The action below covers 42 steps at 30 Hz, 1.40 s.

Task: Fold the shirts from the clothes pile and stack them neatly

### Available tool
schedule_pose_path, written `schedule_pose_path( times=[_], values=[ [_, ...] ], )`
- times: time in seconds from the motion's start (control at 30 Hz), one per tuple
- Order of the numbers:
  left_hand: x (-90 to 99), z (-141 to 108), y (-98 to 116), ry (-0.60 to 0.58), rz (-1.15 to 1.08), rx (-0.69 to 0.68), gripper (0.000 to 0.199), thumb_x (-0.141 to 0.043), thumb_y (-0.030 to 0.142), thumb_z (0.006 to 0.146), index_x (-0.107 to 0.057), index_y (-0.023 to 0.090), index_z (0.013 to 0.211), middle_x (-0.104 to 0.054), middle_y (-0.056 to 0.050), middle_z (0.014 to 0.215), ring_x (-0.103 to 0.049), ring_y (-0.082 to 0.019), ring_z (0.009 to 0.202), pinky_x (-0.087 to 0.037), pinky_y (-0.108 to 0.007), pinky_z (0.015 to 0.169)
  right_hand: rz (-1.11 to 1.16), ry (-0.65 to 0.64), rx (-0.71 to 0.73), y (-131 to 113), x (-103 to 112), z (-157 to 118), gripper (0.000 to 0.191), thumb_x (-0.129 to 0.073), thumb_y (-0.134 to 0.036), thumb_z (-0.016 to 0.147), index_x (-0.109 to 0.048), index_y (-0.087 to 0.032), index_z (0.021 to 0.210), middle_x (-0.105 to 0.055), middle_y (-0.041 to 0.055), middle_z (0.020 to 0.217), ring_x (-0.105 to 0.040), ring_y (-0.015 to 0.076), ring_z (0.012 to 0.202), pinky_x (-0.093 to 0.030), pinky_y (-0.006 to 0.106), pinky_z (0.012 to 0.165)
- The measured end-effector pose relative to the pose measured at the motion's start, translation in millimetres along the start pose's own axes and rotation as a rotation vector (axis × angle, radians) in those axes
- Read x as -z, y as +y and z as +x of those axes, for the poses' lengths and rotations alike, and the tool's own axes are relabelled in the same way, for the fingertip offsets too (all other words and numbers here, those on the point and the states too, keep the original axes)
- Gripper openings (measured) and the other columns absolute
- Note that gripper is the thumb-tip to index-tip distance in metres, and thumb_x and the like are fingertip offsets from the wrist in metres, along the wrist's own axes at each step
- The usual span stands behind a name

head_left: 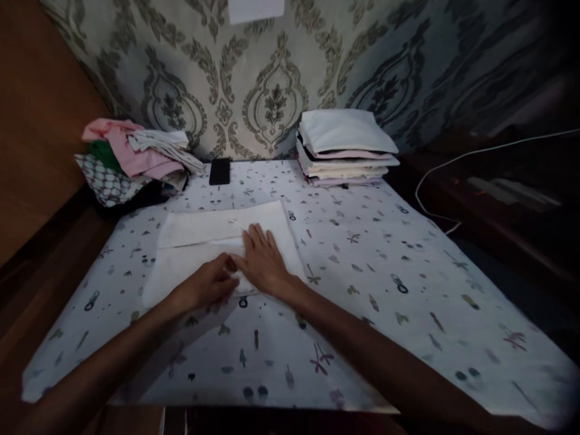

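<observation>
A white cloth (185, 229), folded into a rough rectangle, lies flat near the middle of the patterned table cover. A thin white string shows near its upper middle. My right hand (264, 257) rests flat on the cloth's right half, fingers stretched away from me. At the cloth's near edge, my left hand (211, 283) has its fingers curled, with thumb and fingertips close to my right thumb. Whether cloth is pinched between those fingers is too dark to tell.
Crumpled clothes (136, 157) in pink, green and white lie at the back left, beside a black phone (220, 171). A stack of folded cloths (347, 148) stands at the back right. Beyond the table's right edge runs a white cable (426, 175). A patterned wall covering (276, 103) rises behind.
</observation>
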<state>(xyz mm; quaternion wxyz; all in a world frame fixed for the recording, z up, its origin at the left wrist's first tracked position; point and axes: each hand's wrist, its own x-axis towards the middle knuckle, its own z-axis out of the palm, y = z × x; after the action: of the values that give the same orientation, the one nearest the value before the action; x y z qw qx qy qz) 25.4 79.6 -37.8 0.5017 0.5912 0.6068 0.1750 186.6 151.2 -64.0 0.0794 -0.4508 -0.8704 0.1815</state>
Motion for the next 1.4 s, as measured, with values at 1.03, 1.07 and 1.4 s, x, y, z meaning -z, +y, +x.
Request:
schedule_pose_path(
  times=[1.03, 1.07, 1.4],
  values=[
    [-32.0, 78.0, 11.8, 0.372, 0.504, -0.185, 0.08, -0.021, 0.056, 0.101, -0.016, 0.0, 0.157, -0.012, -0.024, 0.166, -0.005, -0.028, 0.155, -0.009, -0.049, 0.126, -0.098, 0.021, 0.066, 3.5, -8.7, 0.3, 0.068, -0.041, -0.031, 0.099, -0.022, -0.008, 0.16, -0.014, 0.017, 0.167, -0.011, 0.0325, 0.155, -0.01, 0.054, 0.124],
    [-32.1, 80.0, 9.0, 0.398, 0.495, -0.187, 0.079, -0.021, 0.055, 0.101, -0.017, 0.0, 0.157, -0.013, -0.023, 0.166, -0.006, -0.028, 0.155, -0.009, -0.048, 0.127, -0.072, 0.002, 0.07, 6.2, -6.3, -0.7, 0.066, -0.038, -0.028, 0.099, -0.024, -0.007, 0.159, -0.018, 0.0179, 0.166, -0.013, 0.0318, 0.154, -0.012, 0.053, 0.124],
    [-38.7, 80.9, 12.7, 0.473, 0.629, -0.142, 0.083, -0.03, 0.059, 0.1, -0.022, -0.002, 0.155, -0.017, -0.028, 0.164, -0.007, -0.034, 0.155, -0.013, -0.051, 0.126, 0.202, 0.286, -0.281, 76.1, 20.8, -41.9, 0.065, -0.051, -0.038, 0.092, -0.042, -0.006, 0.148, -0.059, 0.0223, 0.137, -0.054, 0.0345, 0.127, -0.045, 0.051, 0.105]
  ],
)
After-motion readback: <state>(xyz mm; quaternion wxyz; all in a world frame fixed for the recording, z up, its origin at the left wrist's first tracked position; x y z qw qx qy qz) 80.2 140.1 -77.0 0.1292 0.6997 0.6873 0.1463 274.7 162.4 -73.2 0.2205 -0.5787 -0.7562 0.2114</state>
